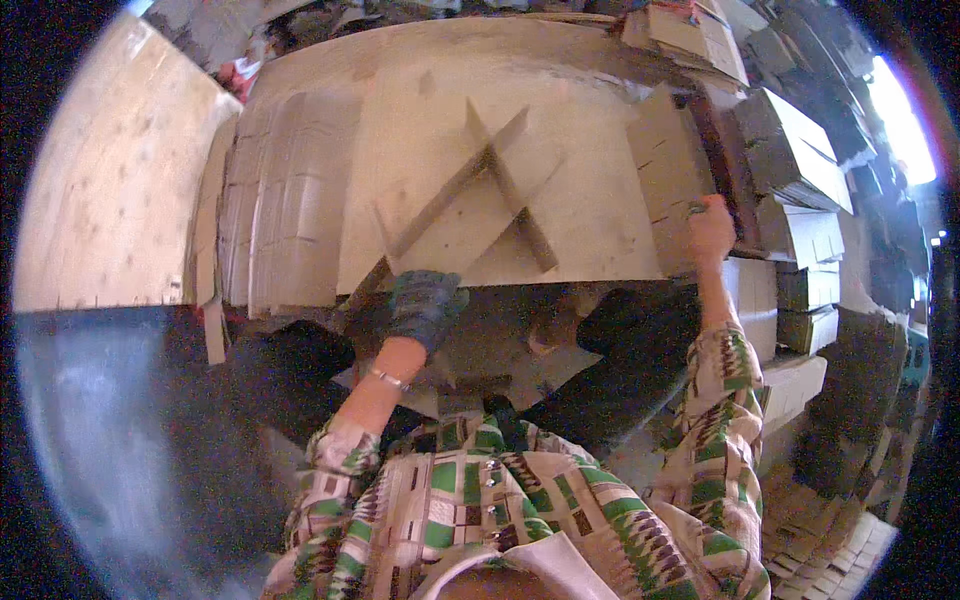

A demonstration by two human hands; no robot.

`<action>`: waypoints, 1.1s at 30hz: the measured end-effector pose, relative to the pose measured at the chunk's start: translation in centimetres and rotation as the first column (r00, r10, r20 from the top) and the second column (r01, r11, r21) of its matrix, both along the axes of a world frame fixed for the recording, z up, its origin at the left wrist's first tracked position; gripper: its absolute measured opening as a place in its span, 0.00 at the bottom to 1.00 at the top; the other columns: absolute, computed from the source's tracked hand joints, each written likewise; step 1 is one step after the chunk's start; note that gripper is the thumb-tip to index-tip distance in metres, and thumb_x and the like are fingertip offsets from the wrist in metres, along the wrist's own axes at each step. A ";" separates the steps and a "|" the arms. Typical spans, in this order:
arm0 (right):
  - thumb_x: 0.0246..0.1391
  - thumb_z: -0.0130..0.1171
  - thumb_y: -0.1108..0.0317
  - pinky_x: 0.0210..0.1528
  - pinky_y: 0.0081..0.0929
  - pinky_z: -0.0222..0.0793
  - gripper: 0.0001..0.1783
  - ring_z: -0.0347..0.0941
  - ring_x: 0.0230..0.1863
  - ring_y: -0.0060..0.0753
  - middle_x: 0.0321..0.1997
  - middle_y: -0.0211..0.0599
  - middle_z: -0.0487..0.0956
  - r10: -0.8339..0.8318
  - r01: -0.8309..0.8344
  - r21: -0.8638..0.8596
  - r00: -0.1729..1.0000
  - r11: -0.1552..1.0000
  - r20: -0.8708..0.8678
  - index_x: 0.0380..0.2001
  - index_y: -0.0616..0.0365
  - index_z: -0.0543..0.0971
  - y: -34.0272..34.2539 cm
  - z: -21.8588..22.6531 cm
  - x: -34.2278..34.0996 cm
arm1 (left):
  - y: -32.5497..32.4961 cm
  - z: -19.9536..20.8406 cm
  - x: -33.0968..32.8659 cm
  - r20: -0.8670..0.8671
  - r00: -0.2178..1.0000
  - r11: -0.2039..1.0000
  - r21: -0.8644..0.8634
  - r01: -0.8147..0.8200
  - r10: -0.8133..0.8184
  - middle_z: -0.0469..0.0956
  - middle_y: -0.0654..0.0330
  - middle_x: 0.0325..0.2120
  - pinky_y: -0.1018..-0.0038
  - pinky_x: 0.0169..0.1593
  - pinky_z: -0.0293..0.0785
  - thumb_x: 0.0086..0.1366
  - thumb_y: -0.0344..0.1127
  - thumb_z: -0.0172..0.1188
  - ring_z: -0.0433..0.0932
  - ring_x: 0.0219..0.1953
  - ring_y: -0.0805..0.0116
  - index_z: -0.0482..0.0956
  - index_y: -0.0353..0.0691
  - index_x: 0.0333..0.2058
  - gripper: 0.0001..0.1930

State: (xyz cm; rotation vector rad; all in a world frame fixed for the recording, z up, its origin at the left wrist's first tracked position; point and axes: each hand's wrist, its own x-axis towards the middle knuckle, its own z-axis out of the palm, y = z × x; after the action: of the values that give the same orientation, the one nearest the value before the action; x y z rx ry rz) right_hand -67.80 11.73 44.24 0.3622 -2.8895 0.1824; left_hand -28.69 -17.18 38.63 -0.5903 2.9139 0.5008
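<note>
Several narrow cardboard strips (487,165) stand crossed on a pale wooden board (600,215) in front of me. My left hand (427,305), in a dark grey glove, is at the board's near edge, its fingers closed at the near end of the crossed strips. One strip end sticks out past the edge beside the glove. My bare right hand (712,235) is closed in a fist over the slotted cardboard pieces (672,165) at the board's right. Whatever lies inside its fingers is hidden.
Slotted cardboard sheets (300,200) are stacked along the board's left side. Beyond them is a plywood panel (120,170). Bundled cardboard stacks (800,160) rise at the right, with more cardboard (690,40) at the far right corner. My dark-clad legs (630,350) are below the board's edge.
</note>
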 end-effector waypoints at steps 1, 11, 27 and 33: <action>0.50 0.59 0.74 0.49 0.46 0.77 0.22 0.81 0.44 0.57 0.41 0.52 0.84 0.000 -0.002 -0.122 1.000 0.993 -0.018 0.51 0.52 0.76 -0.7 1.1 0.7 | 0.2 -1.2 -0.7 0.083 0.995 0.998 -0.047 -0.050 0.054 0.85 0.51 0.31 0.50 0.45 0.76 0.64 0.49 0.54 0.83 0.37 0.46 0.86 0.48 0.34 0.15; 0.38 0.56 0.87 0.39 0.49 0.78 0.58 0.81 0.38 0.60 0.40 0.54 0.83 0.715 -0.596 -0.475 0.691 0.647 0.108 0.75 0.43 0.55 -12.0 0.4 21.8 | 0.7 -0.7 -3.2 -0.068 0.998 0.995 -0.100 -0.002 -0.005 0.85 0.51 0.35 0.55 0.43 0.79 0.63 0.41 0.53 0.85 0.39 0.50 0.87 0.46 0.33 0.13; 0.49 0.62 0.73 0.29 0.53 0.76 0.56 0.81 0.28 0.58 0.28 0.50 0.82 0.772 -0.766 -0.160 0.568 0.623 0.286 0.77 0.41 0.45 -16.0 -6.3 23.1 | -3.2 -3.2 -2.7 -0.554 0.742 0.866 -0.073 -0.495 0.377 0.80 0.52 0.52 0.47 0.65 0.61 0.60 0.52 0.64 0.74 0.59 0.48 0.81 0.46 0.49 0.22; 0.51 0.59 0.74 0.30 0.53 0.77 0.54 0.81 0.28 0.58 0.30 0.51 0.83 0.734 -0.722 -0.162 0.624 0.673 0.270 0.77 0.41 0.45 -17.2 -6.7 24.9 | -7.9 -3.1 -2.3 -0.330 0.859 0.837 -0.261 -0.481 0.391 0.83 0.54 0.44 0.43 0.67 0.55 0.63 0.44 0.59 0.76 0.56 0.52 0.84 0.52 0.42 0.12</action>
State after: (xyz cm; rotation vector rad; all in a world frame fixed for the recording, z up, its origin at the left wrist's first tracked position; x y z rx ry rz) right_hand -42.95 -5.47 37.55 1.6424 -2.8217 0.4601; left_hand -30.95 -25.07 35.51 -1.3670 3.1335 0.1189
